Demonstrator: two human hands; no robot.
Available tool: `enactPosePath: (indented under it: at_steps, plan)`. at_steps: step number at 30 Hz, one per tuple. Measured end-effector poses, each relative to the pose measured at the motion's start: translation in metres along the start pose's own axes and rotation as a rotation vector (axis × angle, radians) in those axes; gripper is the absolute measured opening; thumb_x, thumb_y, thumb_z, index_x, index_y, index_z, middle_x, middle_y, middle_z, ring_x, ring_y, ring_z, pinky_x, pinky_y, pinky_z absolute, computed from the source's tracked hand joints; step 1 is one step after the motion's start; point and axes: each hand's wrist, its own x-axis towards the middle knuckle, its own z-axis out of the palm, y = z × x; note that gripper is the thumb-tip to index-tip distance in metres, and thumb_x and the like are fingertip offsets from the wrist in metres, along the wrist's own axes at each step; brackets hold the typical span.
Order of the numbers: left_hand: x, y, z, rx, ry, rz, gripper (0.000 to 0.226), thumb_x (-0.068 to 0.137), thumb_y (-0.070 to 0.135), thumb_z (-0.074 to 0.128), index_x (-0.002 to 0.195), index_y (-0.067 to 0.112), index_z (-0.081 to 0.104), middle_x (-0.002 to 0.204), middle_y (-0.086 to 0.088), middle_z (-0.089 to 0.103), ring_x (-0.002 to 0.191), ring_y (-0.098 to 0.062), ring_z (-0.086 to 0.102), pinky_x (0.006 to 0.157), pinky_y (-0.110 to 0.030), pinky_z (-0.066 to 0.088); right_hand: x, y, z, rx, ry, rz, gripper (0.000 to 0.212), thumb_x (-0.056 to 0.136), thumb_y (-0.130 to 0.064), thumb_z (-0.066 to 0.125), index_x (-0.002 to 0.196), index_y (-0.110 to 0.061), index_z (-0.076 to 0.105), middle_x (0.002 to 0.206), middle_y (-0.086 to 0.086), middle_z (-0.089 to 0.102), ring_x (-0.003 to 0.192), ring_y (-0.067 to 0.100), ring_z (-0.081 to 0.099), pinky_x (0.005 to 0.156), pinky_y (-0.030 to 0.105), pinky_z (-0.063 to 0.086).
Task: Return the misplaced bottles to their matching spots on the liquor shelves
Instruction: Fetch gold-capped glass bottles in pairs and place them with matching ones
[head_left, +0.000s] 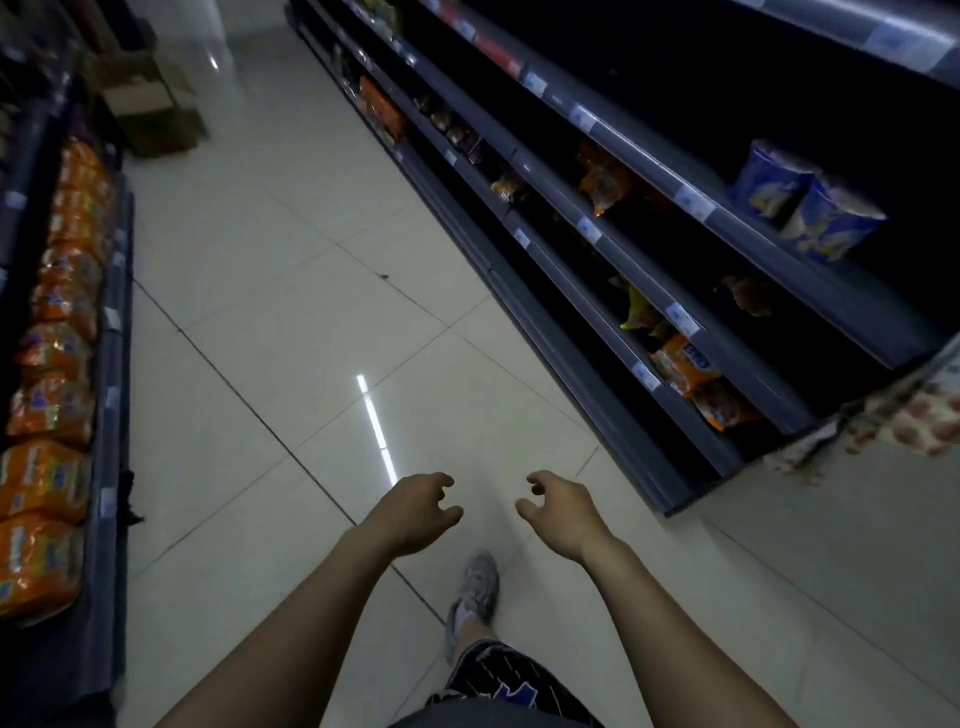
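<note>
While both arms reach forward over the tiled floor (270, 218), left hand (415, 512) and right hand (558, 512) are empty, fingers loosely curled, palms facing each other, apart. No bottles visible; liquor shelves not identifiable. Left shelf (106, 364): orange packs (52, 395) along its front edge. Right shelf (701, 322): scattered snack bags (685, 364), blue packs (810, 202) on an upper tier. Cardboard boxes (150, 104) at far left end of aisle. One shoe (475, 590) on floor below hands

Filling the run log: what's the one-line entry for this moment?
walking snack aisle | left hand empty | right hand empty | no bottles in view
</note>
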Motion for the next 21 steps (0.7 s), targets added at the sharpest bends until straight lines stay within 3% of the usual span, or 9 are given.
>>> enactPosePath:
  at_steps: [8,10,12,15,21]
  plan:
    - [0.145,0.039,-0.132,0.048,0.065,0.052,0.059,0.095,0.045,0.062,0.147,0.021,0.049,0.136,0.0,0.062,0.12,-0.017,0.059,0.101,-0.031,0.048,0.139,-0.075,-0.117,-0.064,0.08,-0.039,0.06,0.098,-0.041,0.063,0.15,-0.016,0.049,0.144,0.004,0.058,0.123,0.022,0.058,0.097,0.028,0.047]
    - [0.182,0.053,-0.167,0.061,0.1,0.094,0.06,0.095,0.046,0.063,0.147,0.021,0.049,0.136,0.0,0.062,0.119,-0.017,0.059,0.1,-0.031,0.048,0.167,-0.094,-0.149,-0.078,0.137,-0.049,0.06,0.097,-0.041,0.063,0.15,-0.016,0.049,0.142,0.005,0.059,0.121,0.024,0.059,0.098,0.032,0.049]
    - [0.223,0.07,-0.207,0.1,0.14,0.155,0.062,0.094,0.048,0.062,0.148,0.022,0.047,0.136,0.001,0.062,0.12,-0.017,0.059,0.099,-0.033,0.049,0.196,-0.116,-0.184,-0.08,0.199,-0.066,0.061,0.097,-0.042,0.063,0.151,-0.016,0.047,0.145,0.007,0.057,0.126,0.026,0.057,0.104,0.038,0.049]
    - [0.287,0.1,-0.269,0.169,0.207,0.264,0.061,0.094,0.05,0.061,0.146,0.022,0.048,0.136,0.0,0.062,0.119,-0.019,0.059,0.097,-0.034,0.05,0.24,-0.153,-0.238,-0.089,0.305,-0.086,0.062,0.098,-0.041,0.063,0.152,-0.014,0.046,0.149,0.008,0.054,0.132,0.026,0.054,0.107,0.036,0.047]
    - [0.402,0.175,-0.413,0.235,0.321,0.535,0.054,0.092,0.051,0.061,0.136,0.02,0.056,0.128,-0.001,0.064,0.114,-0.022,0.06,0.09,-0.038,0.053,0.312,-0.238,-0.35,-0.079,0.554,-0.073,0.048,0.097,-0.041,0.062,0.139,-0.017,0.058,0.138,0.003,0.06,0.125,0.026,0.059,0.097,0.032,0.048]
